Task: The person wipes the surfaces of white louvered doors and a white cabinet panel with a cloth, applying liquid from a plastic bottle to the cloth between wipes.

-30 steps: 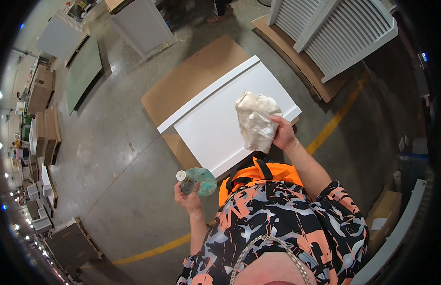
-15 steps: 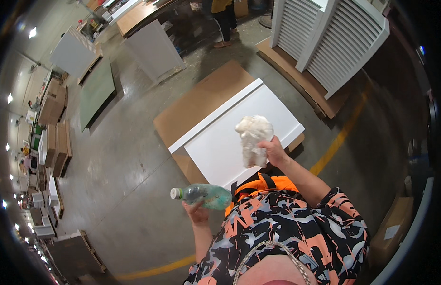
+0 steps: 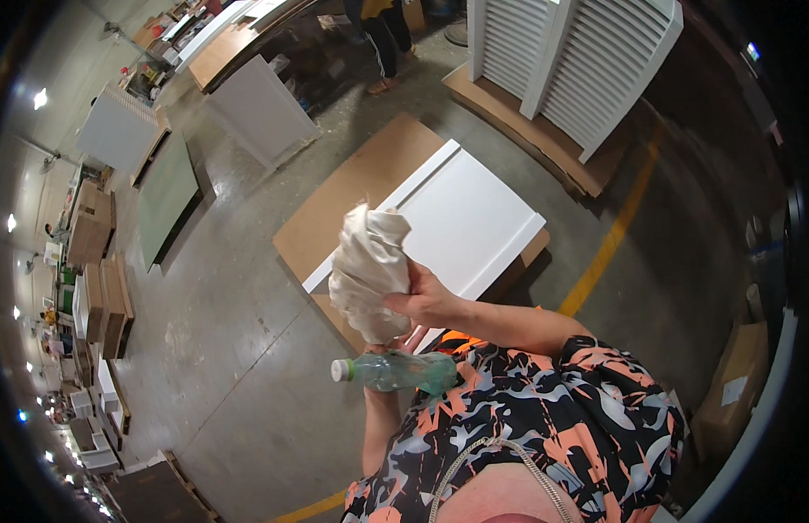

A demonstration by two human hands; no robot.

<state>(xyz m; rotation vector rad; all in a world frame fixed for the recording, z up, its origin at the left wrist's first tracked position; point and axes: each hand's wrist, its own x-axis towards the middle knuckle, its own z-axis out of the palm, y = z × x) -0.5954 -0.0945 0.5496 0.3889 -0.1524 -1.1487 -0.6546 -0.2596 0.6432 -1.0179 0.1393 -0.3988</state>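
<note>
Fingers (image 3: 403, 303) of the right hand (image 3: 432, 302) grip white cloth (image 3: 368, 266), forearm (image 3: 509, 326) slanting leftward, while left hand (image 3: 376, 349) clasps green bottle (image 3: 403, 371).

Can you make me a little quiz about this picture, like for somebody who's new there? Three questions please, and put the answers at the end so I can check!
1. What is the person's right hand gripping?
A) a hammer
B) a crumpled pale cloth
C) a broom

2. True or false: the cap of the see-through green bottle points toward the person's left.

3. Fill in the colour: the white panel lies over a flat ____ sheet.

Key: 1. B; 2. True; 3. brown
</note>
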